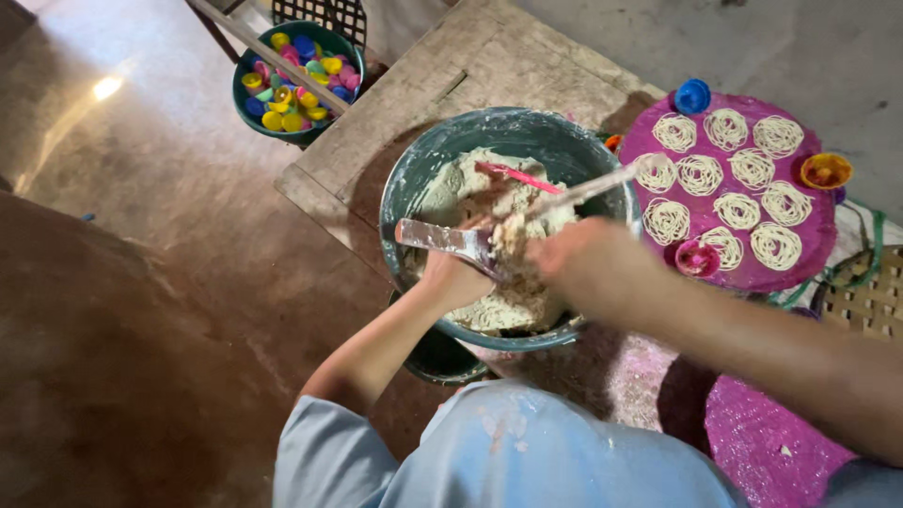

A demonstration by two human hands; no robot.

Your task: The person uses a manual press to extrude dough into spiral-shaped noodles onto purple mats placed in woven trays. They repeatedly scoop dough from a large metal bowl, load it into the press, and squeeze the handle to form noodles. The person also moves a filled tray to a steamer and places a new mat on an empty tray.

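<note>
Green tub of coloured caps [293, 71], purple mat [818, 235] with noodle coils [737, 210], wooden table [451, 85]

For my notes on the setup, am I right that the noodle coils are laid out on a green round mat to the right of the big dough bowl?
Not quite: the head view shows the noodle coils on a purple round mat, not a green one. It does lie to the right of the big dough bowl.

No packages, labels, signs or screens show anywhere around the fingers; nothing in view carries a printed wrapper, tag or display.
</note>
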